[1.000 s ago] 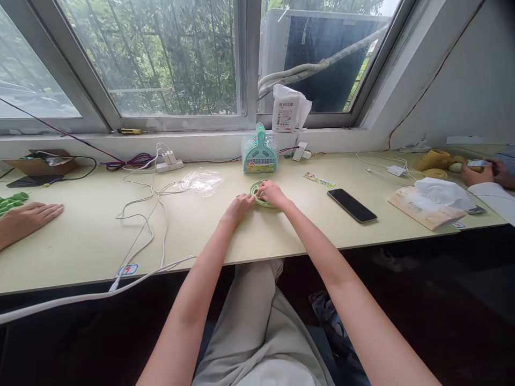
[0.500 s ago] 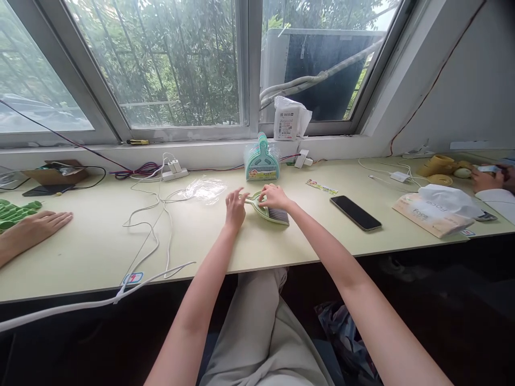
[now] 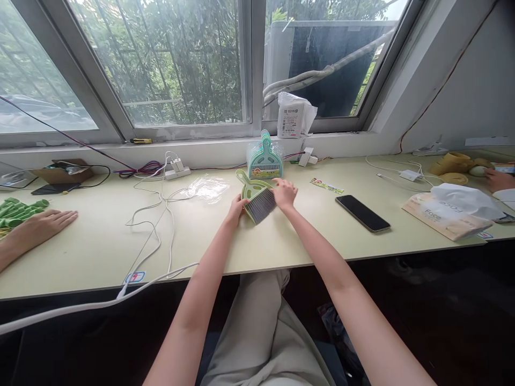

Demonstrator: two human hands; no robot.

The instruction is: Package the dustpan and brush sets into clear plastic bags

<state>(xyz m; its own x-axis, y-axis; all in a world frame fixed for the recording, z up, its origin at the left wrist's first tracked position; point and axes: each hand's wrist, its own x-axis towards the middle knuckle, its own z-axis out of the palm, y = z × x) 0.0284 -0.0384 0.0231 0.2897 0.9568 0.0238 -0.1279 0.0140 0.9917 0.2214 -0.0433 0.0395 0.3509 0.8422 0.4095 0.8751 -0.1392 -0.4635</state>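
Note:
Between my hands, tilted over the table, is a small light-green hand brush with grey bristles pointing toward me, apparently nested with a matching dustpan. My left hand is closed on its left edge. My right hand grips its right corner, thumb and fingers bent around it. The handle points up and to the left. Just behind stands a stack of similar blue-green brush and dustpan sets in clear wrapping, with a printed label. A crumpled clear plastic wrapper lies to the left, and a loose label strip to the right.
A black phone and a tissue pack lie to the right. White cables run across the table at left. Another person's hand rests beside green items at far left; a further hand is at far right.
The brush has been turned and raised from lying on the table, its bristles now facing me. My left hand has moved from the handle to the left edge, my right hand to the right corner.

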